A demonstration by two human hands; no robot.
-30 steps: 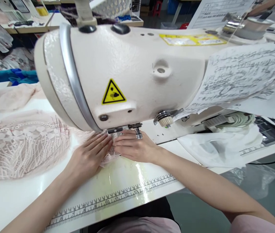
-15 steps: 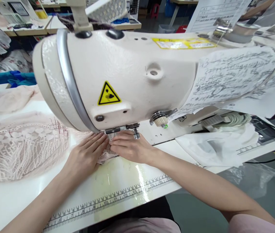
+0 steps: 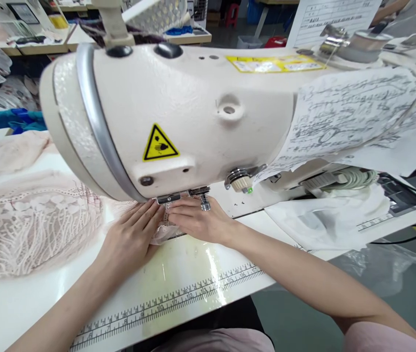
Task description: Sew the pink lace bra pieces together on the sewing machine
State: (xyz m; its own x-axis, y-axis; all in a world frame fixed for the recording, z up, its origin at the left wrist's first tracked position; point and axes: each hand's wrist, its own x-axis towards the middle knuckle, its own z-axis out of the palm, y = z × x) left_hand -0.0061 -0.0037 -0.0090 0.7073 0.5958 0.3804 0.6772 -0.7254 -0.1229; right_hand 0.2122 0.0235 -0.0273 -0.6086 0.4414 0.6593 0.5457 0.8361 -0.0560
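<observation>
A pale pink lace fabric [image 3: 163, 234] lies under the head of a white sewing machine [image 3: 193, 122]. My left hand [image 3: 134, 227] rests flat on it, fingers stretched toward the needle area. From the other side my right hand [image 3: 198, 220] presses on the same fabric, its fingers laid out to the left and nearly meeting the left hand. A strip of the lace shows between the two hands. Needle and presser foot are hidden behind the machine head and a small black metal attachment [image 3: 169, 198].
More pink lace with white fringe [image 3: 28, 230] spreads over the table at left. A printed ruler [image 3: 160, 308] runs along the table's front edge. White cloth [image 3: 314, 222] and coiled pale cord [image 3: 355, 178] lie at right. A handwritten sheet [image 3: 351, 117] covers the machine's arm.
My view has shifted slightly, so the machine sits a little further left. Both hands keep nearly the same place on the lace, and the fabric between them has shifted slightly.
</observation>
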